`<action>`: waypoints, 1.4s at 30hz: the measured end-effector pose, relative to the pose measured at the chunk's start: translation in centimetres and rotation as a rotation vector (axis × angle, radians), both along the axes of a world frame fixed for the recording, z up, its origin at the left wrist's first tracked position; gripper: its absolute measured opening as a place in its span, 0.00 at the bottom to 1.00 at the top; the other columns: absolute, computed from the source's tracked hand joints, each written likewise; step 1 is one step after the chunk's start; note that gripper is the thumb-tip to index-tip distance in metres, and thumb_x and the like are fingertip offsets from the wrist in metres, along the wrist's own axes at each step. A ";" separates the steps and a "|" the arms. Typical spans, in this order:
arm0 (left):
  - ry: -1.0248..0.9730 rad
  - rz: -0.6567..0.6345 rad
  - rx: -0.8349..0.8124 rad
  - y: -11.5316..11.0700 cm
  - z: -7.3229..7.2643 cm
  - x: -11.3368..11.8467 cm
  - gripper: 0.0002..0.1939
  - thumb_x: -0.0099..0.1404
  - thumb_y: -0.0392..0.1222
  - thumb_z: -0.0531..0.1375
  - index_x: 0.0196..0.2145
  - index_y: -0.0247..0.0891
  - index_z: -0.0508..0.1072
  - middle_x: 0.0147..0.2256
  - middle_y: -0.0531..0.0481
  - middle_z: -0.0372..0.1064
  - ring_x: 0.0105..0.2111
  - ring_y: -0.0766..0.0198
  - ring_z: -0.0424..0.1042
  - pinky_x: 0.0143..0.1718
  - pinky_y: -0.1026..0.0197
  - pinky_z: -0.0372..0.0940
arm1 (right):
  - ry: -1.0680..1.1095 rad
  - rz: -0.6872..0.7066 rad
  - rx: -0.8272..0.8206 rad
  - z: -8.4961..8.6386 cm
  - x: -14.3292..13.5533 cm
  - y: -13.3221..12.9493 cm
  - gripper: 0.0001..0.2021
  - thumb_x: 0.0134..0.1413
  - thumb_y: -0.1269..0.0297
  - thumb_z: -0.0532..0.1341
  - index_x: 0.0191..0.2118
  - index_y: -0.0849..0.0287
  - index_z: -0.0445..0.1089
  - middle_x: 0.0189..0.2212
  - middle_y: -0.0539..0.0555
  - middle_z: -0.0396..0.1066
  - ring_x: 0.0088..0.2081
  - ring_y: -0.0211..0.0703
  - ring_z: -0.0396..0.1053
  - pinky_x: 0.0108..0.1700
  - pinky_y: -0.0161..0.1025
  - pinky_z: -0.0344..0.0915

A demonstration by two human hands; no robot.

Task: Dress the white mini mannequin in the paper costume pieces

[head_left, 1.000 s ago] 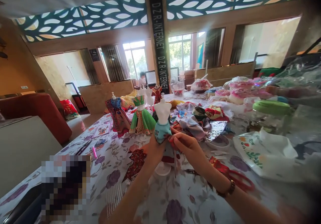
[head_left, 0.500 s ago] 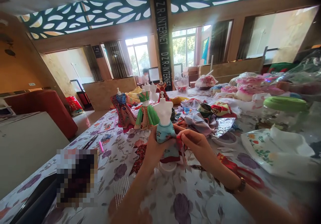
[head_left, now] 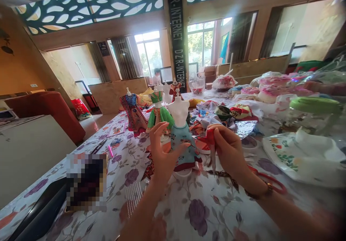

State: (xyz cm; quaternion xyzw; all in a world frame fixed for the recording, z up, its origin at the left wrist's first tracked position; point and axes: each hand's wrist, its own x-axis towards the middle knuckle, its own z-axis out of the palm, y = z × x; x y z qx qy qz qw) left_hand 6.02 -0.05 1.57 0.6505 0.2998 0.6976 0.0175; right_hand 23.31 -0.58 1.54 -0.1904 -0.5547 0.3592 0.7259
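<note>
A small white dress form (head_left: 178, 111) stands upright in front of me, wearing a light blue patterned skirt (head_left: 183, 143) with a dark red hem. My left hand (head_left: 162, 158) is at the skirt's left side, thumb and fingers spread apart; whether the thumb touches the cloth I cannot tell. Off to the skirt's right, my right hand (head_left: 229, 152) pinches a red strip (head_left: 210, 137) that looks like fabric, with a pale narrow end hanging below. Dark red patterned cloth scraps (head_left: 148, 167) lie beside the stand's base.
Dressed forms, one in a green outfit (head_left: 160, 116) and one in blue and pink (head_left: 133, 115), stand behind to the left. Red-handled scissors (head_left: 275, 183), a white patterned dish (head_left: 281, 154) and heaped fabrics (head_left: 213, 116) lie right. A pink pen (head_left: 110, 151) lies left.
My left hand has let go of the dress form and spread its fingers. My right hand has drawn away to the right with the red strip.
</note>
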 end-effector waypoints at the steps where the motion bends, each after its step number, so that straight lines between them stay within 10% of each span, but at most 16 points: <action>1: 0.052 0.072 0.088 -0.2 0.1 -0.1 0.31 0.48 0.45 0.70 0.50 0.47 0.66 0.49 0.47 0.61 0.52 0.55 0.62 0.55 0.49 0.59 | 0.033 0.002 -0.002 0.2 0.0 -0.2 0.07 0.57 0.58 0.61 0.31 0.49 0.74 0.32 0.48 0.72 0.36 0.35 0.69 0.38 0.31 0.68; 5: 0.225 0.219 0.395 -1.5 0.4 0.4 0.27 0.49 0.52 0.69 0.45 0.43 0.69 0.43 0.47 0.65 0.46 0.56 0.65 0.51 0.51 0.61 | 0.117 0.124 -0.100 1.1 -0.6 -1.6 0.07 0.53 0.56 0.63 0.30 0.52 0.73 0.26 0.47 0.68 0.27 0.33 0.67 0.27 0.29 0.66; 10: 0.243 -0.104 0.310 -2.4 0.0 1.7 0.30 0.50 0.56 0.67 0.48 0.40 0.68 0.41 0.45 0.66 0.41 0.58 0.68 0.43 0.55 0.68 | 0.124 0.348 -0.247 1.4 -1.8 -2.7 0.08 0.54 0.56 0.62 0.31 0.53 0.70 0.23 0.46 0.67 0.21 0.33 0.66 0.21 0.30 0.65; 16: 0.179 -0.415 0.078 -2.3 -0.5 1.9 0.42 0.38 0.58 0.71 0.49 0.42 0.67 0.42 0.44 0.64 0.39 0.59 0.69 0.38 0.57 0.71 | 0.131 0.240 -0.300 1.2 -2.2 -2.5 0.08 0.55 0.56 0.61 0.31 0.54 0.70 0.26 0.47 0.68 0.25 0.32 0.65 0.27 0.29 0.67; 25: -0.122 -0.493 -0.238 -3.0 0.2 2.7 0.18 0.54 0.31 0.66 0.41 0.44 0.69 0.38 0.52 0.65 0.34 0.70 0.70 0.37 0.65 0.72 | 0.107 0.182 -0.316 0.7 -2.0 -2.1 0.09 0.56 0.54 0.60 0.31 0.54 0.69 0.26 0.46 0.65 0.26 0.31 0.62 0.25 0.26 0.62; 42: -0.317 -0.323 -0.302 -2.4 1.8 0.8 0.04 0.53 0.35 0.67 0.28 0.39 0.75 0.28 0.55 0.72 0.27 0.72 0.70 0.25 0.72 0.66 | 0.081 0.021 -0.360 1.4 -0.9 -1.4 0.12 0.52 0.51 0.63 0.31 0.53 0.67 0.12 0.39 0.51 0.12 0.27 0.50 0.14 0.25 0.55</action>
